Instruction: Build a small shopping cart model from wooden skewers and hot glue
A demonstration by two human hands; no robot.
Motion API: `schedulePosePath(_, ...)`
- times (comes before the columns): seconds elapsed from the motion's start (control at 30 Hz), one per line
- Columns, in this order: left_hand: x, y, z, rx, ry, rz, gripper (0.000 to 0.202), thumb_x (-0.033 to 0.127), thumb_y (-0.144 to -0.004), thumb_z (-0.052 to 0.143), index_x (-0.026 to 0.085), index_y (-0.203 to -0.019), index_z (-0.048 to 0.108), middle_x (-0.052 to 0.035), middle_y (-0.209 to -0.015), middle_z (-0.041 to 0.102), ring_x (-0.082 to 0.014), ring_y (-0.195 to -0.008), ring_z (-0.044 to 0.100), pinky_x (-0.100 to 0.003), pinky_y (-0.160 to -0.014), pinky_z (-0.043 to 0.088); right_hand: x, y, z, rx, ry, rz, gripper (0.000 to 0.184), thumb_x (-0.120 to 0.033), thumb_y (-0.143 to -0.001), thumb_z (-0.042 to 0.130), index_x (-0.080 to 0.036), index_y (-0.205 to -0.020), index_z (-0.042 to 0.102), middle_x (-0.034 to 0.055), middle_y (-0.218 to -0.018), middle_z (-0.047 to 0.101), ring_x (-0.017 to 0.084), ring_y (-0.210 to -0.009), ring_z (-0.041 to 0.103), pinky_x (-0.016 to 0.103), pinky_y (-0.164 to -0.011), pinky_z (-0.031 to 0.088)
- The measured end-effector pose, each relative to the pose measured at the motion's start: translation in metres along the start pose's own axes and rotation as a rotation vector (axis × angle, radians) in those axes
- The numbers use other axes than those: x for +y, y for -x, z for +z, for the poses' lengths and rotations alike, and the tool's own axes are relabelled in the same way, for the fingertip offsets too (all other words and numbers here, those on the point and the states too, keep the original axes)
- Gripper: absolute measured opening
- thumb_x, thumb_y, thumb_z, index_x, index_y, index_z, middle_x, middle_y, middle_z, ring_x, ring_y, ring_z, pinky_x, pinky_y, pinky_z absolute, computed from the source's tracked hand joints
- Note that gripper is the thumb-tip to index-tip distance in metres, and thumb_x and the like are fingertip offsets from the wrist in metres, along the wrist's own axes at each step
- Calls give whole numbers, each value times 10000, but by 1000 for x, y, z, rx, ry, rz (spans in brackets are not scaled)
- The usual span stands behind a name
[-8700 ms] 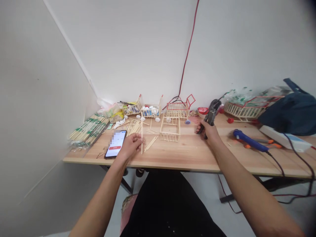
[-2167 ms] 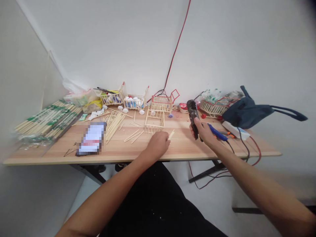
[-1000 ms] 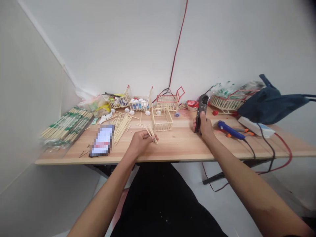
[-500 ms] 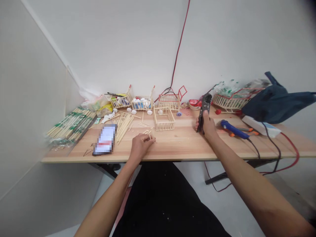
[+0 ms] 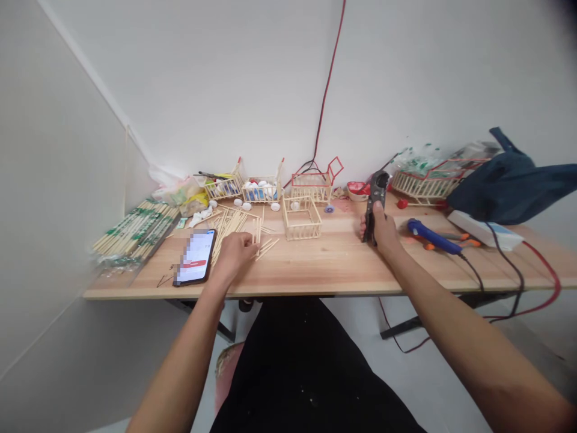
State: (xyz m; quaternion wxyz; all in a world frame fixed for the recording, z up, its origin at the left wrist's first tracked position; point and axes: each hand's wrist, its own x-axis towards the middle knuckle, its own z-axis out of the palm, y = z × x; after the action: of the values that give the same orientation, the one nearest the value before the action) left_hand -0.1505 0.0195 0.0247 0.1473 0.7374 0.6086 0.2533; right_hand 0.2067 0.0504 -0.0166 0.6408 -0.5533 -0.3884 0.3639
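My left hand [image 5: 237, 254] is closed above the table, with a few short wooden sticks [image 5: 256, 230] upright at its fingertips. Right beside it, several cut stick pieces [image 5: 268, 249] lie on the wood. My right hand [image 5: 382, 230] grips a black hand cutter [image 5: 377, 191], its head pointing up; whether the jaws are apart cannot be told. Between the hands stands a square, open frame basket [image 5: 303, 227] made of sticks. Long loose sticks [image 5: 229, 225] lie in a pile behind my left hand.
A phone [image 5: 196, 257] lies left of my left hand, near packed stick bundles [image 5: 137, 231]. Small stick carts [image 5: 261, 191] line the wall. At right are a blue glue gun [image 5: 433, 236], orange-handled pliers [image 5: 469, 243], a white power strip [image 5: 487, 230], cables and a dark blue cloth [image 5: 509, 186].
My left hand has moved left toward the stick pile, still with short sticks at its fingertips. The right hand keeps its hold on the cutter in about the same place.
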Motion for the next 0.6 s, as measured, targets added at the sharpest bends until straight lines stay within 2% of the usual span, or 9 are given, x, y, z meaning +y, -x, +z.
schedulePosePath(0.1,-1,-7,-8,-30,-218,8,268,167,-728,540,184,-502,398,16,-507,374,-130,-545,364,-286,-554,190,1,0,-1,4,10,-5,594,-782,-718,550,-193,-639,541,-1,-473,508,113,-368,489,249,-334,424)
schedulePosePath(0.3,2,-3,7,-106,-436,-40,169,132,-795,461,167,-687,586,-99,-714,610,-208,-697,542,-308,-601,253,5,-3,-2,15,-5,-4,596,-789,-715,541,-205,-598,553,19,-477,504,124,-361,487,269,-331,413)
schedulePosePath(0.43,1,-1,9,-121,-399,-37,155,188,-802,505,169,-677,595,-98,-737,635,-215,-734,562,-304,-610,272,5,-5,-2,21,8,-13,596,-798,-702,547,-215,-581,562,29,-479,509,133,-362,489,284,-327,409)
schedulePosePath(0.6,-8,-1,-5,-64,-242,-15,231,254,-813,504,172,-606,566,-42,-622,583,-167,-642,503,-279,-594,274,3,-3,-1,-3,48,-86,593,-794,-723,526,-223,-566,549,40,-475,514,145,-367,491,311,-340,413)
